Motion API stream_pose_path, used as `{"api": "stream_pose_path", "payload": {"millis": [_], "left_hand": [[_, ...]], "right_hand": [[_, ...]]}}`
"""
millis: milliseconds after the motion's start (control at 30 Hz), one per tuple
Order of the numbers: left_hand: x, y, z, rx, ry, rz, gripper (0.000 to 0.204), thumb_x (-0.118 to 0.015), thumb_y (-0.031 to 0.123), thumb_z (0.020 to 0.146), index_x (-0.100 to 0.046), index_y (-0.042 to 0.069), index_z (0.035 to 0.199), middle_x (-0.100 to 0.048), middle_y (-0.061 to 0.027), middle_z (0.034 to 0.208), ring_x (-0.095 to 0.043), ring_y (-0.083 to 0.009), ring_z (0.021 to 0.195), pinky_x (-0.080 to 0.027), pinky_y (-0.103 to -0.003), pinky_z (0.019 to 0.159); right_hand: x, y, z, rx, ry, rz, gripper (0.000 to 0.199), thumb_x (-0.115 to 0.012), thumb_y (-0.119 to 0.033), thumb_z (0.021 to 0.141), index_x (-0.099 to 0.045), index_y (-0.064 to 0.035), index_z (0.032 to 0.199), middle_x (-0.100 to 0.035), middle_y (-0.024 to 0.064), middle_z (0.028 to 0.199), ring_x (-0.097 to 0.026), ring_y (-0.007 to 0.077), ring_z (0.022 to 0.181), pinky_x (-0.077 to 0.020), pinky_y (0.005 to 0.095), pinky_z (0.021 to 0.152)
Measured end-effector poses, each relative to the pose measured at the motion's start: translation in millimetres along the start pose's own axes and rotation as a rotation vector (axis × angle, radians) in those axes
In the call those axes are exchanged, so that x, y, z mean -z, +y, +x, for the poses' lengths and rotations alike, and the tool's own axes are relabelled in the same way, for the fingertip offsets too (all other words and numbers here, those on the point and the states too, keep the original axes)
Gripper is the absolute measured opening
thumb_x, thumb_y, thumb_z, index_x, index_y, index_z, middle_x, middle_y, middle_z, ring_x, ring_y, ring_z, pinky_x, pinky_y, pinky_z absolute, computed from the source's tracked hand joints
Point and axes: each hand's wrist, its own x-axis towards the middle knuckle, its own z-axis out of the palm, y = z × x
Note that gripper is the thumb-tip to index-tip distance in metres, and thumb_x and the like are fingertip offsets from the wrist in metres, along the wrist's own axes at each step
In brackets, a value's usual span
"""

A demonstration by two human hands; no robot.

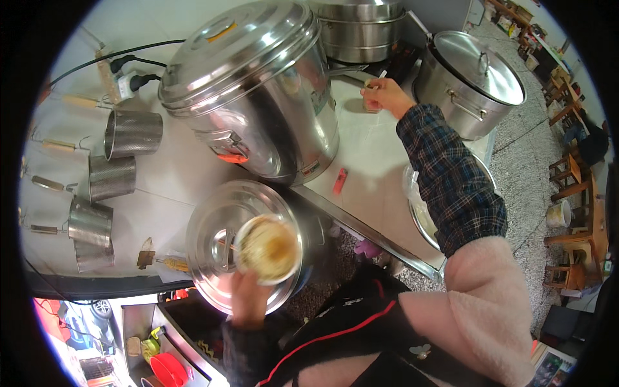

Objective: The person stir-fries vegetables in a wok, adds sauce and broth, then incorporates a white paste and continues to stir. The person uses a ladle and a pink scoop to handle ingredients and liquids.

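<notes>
The left hand (248, 298) holds a bowl of noodles (268, 248) from below, fingers cupped under its near rim, level above the steel pot lid (216, 258). Far across the counter, the right hand (385, 95) closes around what looks like a small cup (370, 84), beside the big steel boiler (258, 90).

The left hand (248, 298) is raised close to the body, fingers curled in a grip, thumb up. The right arm in a plaid sleeve stretches far forward, its right hand (385, 95) closed, fingers bent downward.
</notes>
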Motion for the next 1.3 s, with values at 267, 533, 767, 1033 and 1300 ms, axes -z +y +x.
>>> {"api": "stream_pose_path", "payload": {"millis": [267,533,767,1033,1300], "left_hand": [[-89,-141,156,0.45,-0.207,-0.326,0.034,-0.05,0.006,0.097,-0.047,-0.005,0.129,-0.057,-0.0148,0.127,-0.058,-0.0249,0.113,-0.05,-0.039,0.097],[-99,-230,205,0.605,-0.08,-0.08,0.042,-0.06,0.005,0.093,-0.047,0.0,0.132,-0.059,-0.0123,0.122,-0.061,-0.0234,0.108,-0.052,-0.038,0.093],[-104,-142,193,0.55,-0.258,0.903,0.043,-0.063,0.012,0.093,-0.048,-0.006,0.128,-0.068,-0.0099,0.082,-0.066,-0.018,0.067,-0.055,-0.029,0.056],[-131,145,142,-0.611,-0.06,0.851,0.021,-0.073,0.017,0.084,-0.065,0.004,0.069,-0.057,0.0015,0.062,-0.049,-0.0065,0.056,-0.036,-0.024,0.05],[-183,269,273,-0.8,0.172,1.671,0.054,-0.069,0.037,0.083,-0.057,-0.001,0.12,-0.064,-0.0144,0.097,-0.062,-0.0212,0.088,-0.049,-0.032,0.078]], "right_hand": [[0,4,38,-0.008,0.018,-0.022,0.097,-0.075,-0.019,0.084,-0.008,0.0146,0.145,-0.059,0.0114,0.092,-0.06,0.0143,0.076,-0.0534,0.025,0.07],[-8,26,82,0.006,0.15,0.421,0.085,-0.074,-0.011,0.084,-0.019,-0.0015,0.148,-0.061,0.0092,0.095,-0.063,0.0159,0.076,-0.0566,0.032,0.081],[-20,30,109,0.135,0.226,0.353,0.04,-0.074,-0.011,0.084,-0.056,-0.0004,0.118,-0.065,0.0053,0.087,-0.065,0.0131,0.079,-0.0552,0.0267,0.077],[-30,-22,85,0.52,0.227,-0.271,0.014,-0.074,-0.011,0.082,-0.066,-0.0011,0.087,-0.063,-0.0016,0.076,-0.054,0.0056,0.068,-0.045,0.0233,0.063],[0,-97,-51,0.7,0.278,-0.475,0.012,-0.072,-0.009,0.081,-0.065,-0.0021,0.088,-0.067,0.0046,0.077,-0.061,0.0089,0.069,-0.0488,0.0248,0.067]]}}
